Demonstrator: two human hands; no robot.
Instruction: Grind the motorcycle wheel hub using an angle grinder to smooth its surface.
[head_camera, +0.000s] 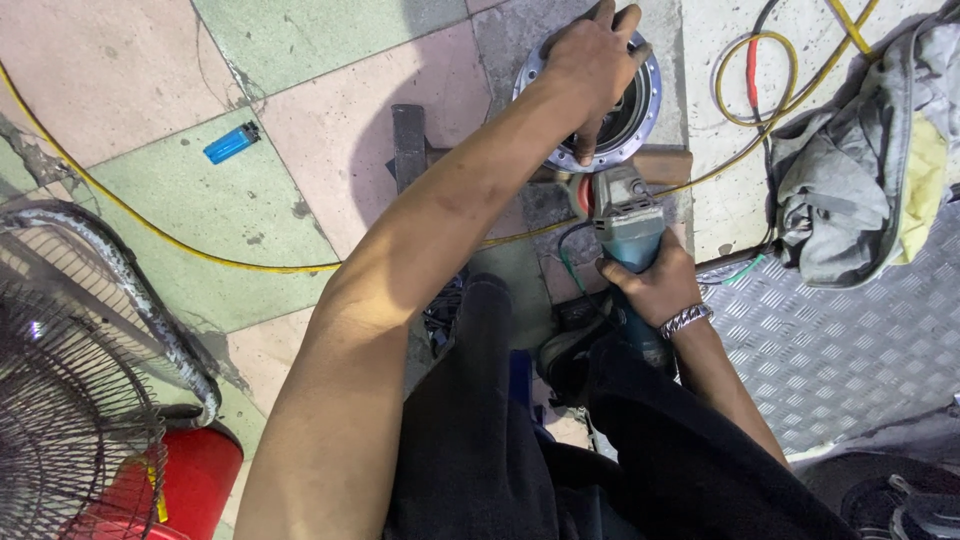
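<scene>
- Left hand (590, 55): fingers spread and curled over the top rim of the round metal hub (640, 120), pressing it down on the tiled floor (330, 120).
- Right hand (655, 285): fingers wrapped tight round the body of the teal angle grinder (628, 225), nose at the hub's lower edge; contact probably, disc hidden.
- Yellow cable (150, 225) runs across the floor; blue lighter (231, 143) well left; grey cloth (860, 170) right.
</scene>
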